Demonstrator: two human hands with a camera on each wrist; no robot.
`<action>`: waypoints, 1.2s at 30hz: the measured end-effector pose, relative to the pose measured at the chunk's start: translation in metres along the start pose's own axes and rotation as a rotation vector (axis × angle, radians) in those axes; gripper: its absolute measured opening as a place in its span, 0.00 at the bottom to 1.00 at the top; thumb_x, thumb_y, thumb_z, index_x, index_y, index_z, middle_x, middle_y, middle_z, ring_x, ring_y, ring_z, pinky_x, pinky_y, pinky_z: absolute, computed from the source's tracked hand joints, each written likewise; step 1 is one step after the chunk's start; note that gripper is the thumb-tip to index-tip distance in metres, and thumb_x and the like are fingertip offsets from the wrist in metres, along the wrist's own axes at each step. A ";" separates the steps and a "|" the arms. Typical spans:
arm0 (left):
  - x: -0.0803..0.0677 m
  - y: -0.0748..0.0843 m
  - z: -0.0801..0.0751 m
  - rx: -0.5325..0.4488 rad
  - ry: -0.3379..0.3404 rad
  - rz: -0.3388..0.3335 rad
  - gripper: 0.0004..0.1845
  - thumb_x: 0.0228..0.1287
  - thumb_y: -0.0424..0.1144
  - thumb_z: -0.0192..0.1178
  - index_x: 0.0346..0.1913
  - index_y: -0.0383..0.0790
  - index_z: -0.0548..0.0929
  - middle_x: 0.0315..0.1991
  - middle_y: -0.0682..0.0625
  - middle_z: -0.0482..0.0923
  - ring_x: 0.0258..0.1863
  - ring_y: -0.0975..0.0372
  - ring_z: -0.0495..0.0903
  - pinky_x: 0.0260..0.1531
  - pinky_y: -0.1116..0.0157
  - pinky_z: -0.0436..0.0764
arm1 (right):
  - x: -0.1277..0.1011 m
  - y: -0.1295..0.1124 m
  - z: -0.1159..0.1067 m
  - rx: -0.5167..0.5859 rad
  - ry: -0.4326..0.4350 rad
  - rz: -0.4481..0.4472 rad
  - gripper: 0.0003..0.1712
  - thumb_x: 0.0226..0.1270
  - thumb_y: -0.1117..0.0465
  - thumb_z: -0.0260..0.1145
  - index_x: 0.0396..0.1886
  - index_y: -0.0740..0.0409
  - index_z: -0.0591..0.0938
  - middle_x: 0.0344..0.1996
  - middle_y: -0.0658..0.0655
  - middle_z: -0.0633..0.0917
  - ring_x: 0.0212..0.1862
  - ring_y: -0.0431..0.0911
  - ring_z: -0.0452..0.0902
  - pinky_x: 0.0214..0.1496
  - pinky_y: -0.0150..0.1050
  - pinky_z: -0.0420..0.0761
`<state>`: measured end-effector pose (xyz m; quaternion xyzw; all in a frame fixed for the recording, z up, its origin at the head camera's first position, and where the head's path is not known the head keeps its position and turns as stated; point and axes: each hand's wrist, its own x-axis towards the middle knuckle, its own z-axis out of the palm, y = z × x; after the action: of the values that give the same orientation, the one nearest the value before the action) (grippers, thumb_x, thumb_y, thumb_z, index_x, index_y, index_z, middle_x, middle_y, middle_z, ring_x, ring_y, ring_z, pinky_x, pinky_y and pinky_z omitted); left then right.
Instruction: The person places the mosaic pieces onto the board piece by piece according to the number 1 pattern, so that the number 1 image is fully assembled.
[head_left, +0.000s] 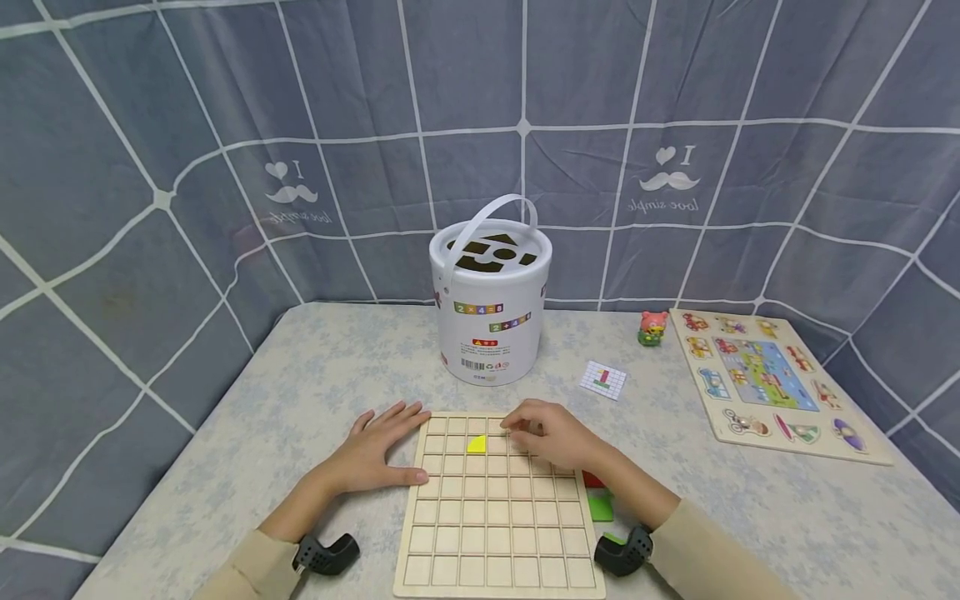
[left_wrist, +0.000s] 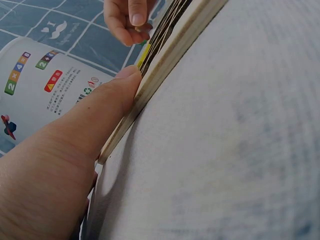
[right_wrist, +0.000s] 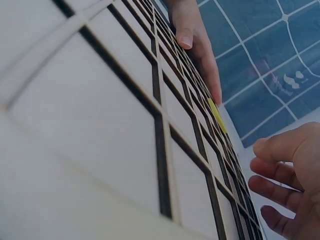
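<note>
Two hands sit at the far end of the wooden board on the desk. The yellow piece lies in a square in the board's second row from the far edge. It is just to the left of the right hand, so that hand is the nearer one. The right hand's grip is loosely curled over the board's far right squares; whether it pinches something small cannot be told, since the fingertips hide it. The left hand lies flat and released, its thumb pressed along the board's left edge. Red and green pieces peek out by the board's right side, half hidden under the right arm. A white bucket stands behind the board.
</note>
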<state>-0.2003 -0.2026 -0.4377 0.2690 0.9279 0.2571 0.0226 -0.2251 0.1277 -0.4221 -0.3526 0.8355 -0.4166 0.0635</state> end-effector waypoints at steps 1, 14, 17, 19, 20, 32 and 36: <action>0.000 0.000 0.000 -0.002 0.000 0.000 0.48 0.53 0.67 0.64 0.74 0.48 0.64 0.75 0.46 0.57 0.75 0.47 0.49 0.65 0.36 0.39 | -0.001 0.001 -0.001 0.000 0.005 0.001 0.10 0.71 0.64 0.63 0.49 0.60 0.84 0.39 0.48 0.82 0.37 0.40 0.74 0.37 0.35 0.77; -0.001 0.000 0.000 0.000 -0.004 -0.008 0.48 0.53 0.67 0.64 0.74 0.48 0.64 0.75 0.46 0.57 0.74 0.46 0.49 0.65 0.35 0.39 | -0.016 0.006 -0.021 -0.023 0.116 0.092 0.10 0.70 0.64 0.63 0.48 0.58 0.85 0.40 0.51 0.83 0.42 0.44 0.75 0.43 0.39 0.77; -0.001 0.001 -0.001 -0.003 -0.003 -0.008 0.48 0.53 0.66 0.65 0.74 0.47 0.64 0.74 0.46 0.57 0.74 0.46 0.49 0.65 0.36 0.40 | -0.021 0.009 -0.027 -0.043 0.135 0.094 0.10 0.70 0.65 0.63 0.47 0.59 0.85 0.39 0.52 0.83 0.41 0.44 0.75 0.43 0.40 0.77; -0.001 0.001 -0.001 -0.004 0.000 -0.008 0.48 0.53 0.66 0.65 0.74 0.47 0.64 0.74 0.46 0.58 0.74 0.46 0.50 0.65 0.36 0.40 | -0.025 0.011 -0.030 -0.055 0.143 0.105 0.10 0.70 0.64 0.64 0.47 0.59 0.85 0.38 0.50 0.83 0.41 0.43 0.75 0.44 0.42 0.77; -0.001 0.001 -0.001 -0.003 0.000 -0.007 0.48 0.53 0.66 0.65 0.74 0.47 0.64 0.74 0.46 0.58 0.74 0.46 0.50 0.65 0.36 0.40 | -0.026 0.012 -0.032 -0.061 0.148 0.114 0.09 0.70 0.64 0.64 0.47 0.59 0.85 0.38 0.49 0.83 0.41 0.43 0.75 0.45 0.42 0.77; -0.001 0.001 -0.001 0.007 0.005 -0.005 0.48 0.53 0.67 0.64 0.74 0.47 0.64 0.74 0.46 0.58 0.74 0.46 0.50 0.65 0.35 0.40 | -0.042 0.027 -0.041 -0.092 0.166 0.143 0.09 0.68 0.64 0.65 0.46 0.59 0.85 0.38 0.48 0.83 0.41 0.43 0.75 0.45 0.41 0.77; 0.000 0.001 -0.001 0.001 -0.001 -0.003 0.48 0.53 0.67 0.64 0.74 0.47 0.64 0.75 0.46 0.57 0.74 0.46 0.49 0.65 0.36 0.39 | -0.048 0.028 -0.043 -0.109 0.168 0.167 0.09 0.68 0.64 0.66 0.46 0.58 0.85 0.38 0.46 0.82 0.40 0.42 0.75 0.44 0.40 0.77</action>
<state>-0.2002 -0.2021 -0.4361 0.2676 0.9285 0.2563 0.0233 -0.2215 0.1980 -0.4237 -0.2487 0.8857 -0.3918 0.0084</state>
